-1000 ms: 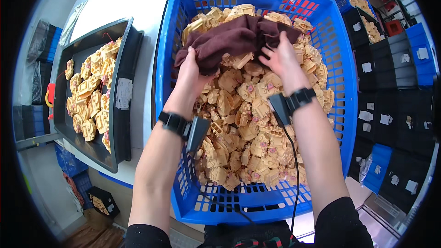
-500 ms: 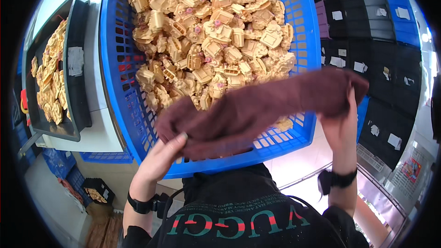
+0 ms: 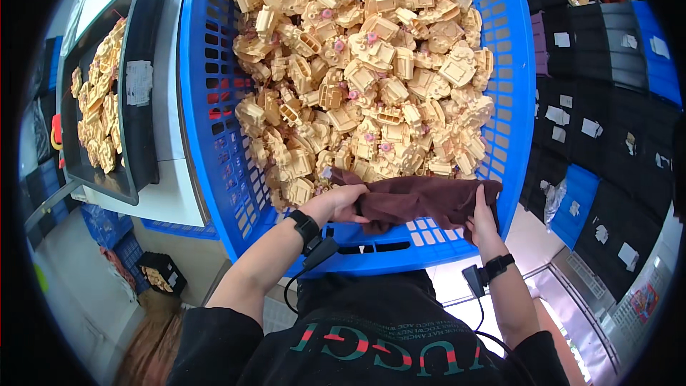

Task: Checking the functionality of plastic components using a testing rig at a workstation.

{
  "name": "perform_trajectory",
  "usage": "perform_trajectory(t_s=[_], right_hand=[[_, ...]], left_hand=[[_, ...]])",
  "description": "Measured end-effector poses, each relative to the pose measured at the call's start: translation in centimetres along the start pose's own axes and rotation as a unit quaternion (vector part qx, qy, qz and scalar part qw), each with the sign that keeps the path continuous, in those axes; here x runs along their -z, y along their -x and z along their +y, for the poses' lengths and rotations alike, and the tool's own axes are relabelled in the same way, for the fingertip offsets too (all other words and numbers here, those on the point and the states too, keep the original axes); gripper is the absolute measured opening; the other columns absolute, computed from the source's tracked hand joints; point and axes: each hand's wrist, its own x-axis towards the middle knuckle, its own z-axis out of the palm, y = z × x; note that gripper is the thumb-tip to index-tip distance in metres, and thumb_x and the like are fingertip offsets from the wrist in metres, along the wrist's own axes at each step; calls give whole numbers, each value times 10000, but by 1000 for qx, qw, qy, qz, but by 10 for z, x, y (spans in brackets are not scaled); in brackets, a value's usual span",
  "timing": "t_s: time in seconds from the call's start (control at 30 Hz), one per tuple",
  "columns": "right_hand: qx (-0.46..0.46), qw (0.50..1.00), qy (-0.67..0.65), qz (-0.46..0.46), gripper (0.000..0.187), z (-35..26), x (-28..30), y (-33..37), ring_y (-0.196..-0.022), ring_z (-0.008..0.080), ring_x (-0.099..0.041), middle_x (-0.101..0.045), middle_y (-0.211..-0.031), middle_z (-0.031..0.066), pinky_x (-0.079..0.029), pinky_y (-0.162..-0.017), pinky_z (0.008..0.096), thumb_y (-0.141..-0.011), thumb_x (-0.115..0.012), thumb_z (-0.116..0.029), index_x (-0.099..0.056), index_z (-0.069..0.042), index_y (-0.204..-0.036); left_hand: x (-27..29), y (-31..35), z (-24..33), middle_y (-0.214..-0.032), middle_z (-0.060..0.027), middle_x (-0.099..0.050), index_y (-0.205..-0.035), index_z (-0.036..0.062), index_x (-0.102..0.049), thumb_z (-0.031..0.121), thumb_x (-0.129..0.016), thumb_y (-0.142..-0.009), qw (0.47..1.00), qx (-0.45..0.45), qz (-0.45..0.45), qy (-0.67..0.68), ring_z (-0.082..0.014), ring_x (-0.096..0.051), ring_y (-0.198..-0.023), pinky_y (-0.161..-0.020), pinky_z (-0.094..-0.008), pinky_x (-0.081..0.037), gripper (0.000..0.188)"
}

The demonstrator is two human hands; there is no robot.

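Note:
A dark maroon cloth (image 3: 421, 199) is stretched sideways between my two hands, bunched and wrinkled. It lies low over the near end of a blue plastic basket (image 3: 525, 100), touching or just above the parts inside. My left hand (image 3: 344, 204) is closed on the cloth's left part, and a corner of fabric spreads beyond its fingers. My right hand (image 3: 484, 218) grips the right end, thumb on top. Tan plastic moulded parts (image 3: 371, 71), some with small pink pieces, fill the basket in a heap. The cloth covers some of the nearest parts.
On the left, a black tray (image 3: 136, 129) with more tan parts sits on a white table (image 3: 171, 193). Stacked black bins (image 3: 586, 164) with paper labels stand along the right. A small black box (image 3: 171, 271) of tan parts is on the floor at lower left.
Both hands have lowered the cloth toward the basket's near end and come closer together, so it is less spread out. The whole view has shifted, placing the basket farther right.

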Motion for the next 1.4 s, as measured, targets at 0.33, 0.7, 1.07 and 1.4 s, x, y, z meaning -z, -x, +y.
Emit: perform_trajectory(t_s=[0.33,0.7,1.07,1.4], right_hand=[[-15,995,-96,-22,928,-9,-16,-44,-1266,257,-441,-402,-1408,145,-392,-1028,381,-821,-499,-711,-322,-26,-1423],[-50,984,-125,-120,832,-32,-36,-50,-1311,299,-381,-376,-1442,133,-348,-1060,470,-834,-525,-662,-306,-144,-1447],[-71,970,-215,-94,799,-21,-37,-70,-1313,316,-373,-388,-1443,111,-303,-1079,502,-848,-449,-702,-369,-147,-1417],[-56,916,-357,-176,683,-15,-50,-79,-1222,322,-478,-497,-1352,118,-361,-1044,510,-873,-478,-624,-469,-118,-1332]], left_hand=[[3,-35,0,-1191,-131,-587,-1136,44,-552,291,-533,-875,975,-27,-12,219,-295,-532,-1136,-981,-514,-405,360],[-11,-11,17,-1173,-83,-596,-1173,104,-547,337,-562,-894,979,-92,-5,184,-291,-553,-1100,-920,-540,-439,363],[-18,-18,31,-1067,-53,-637,-1085,96,-584,287,-580,-890,972,-155,-9,178,-217,-602,-961,-794,-385,-493,273],[-16,-45,36,-1104,-104,-620,-1148,52,-533,241,-571,-868,959,-169,-83,211,-259,-612,-989,-806,-404,-528,339]])
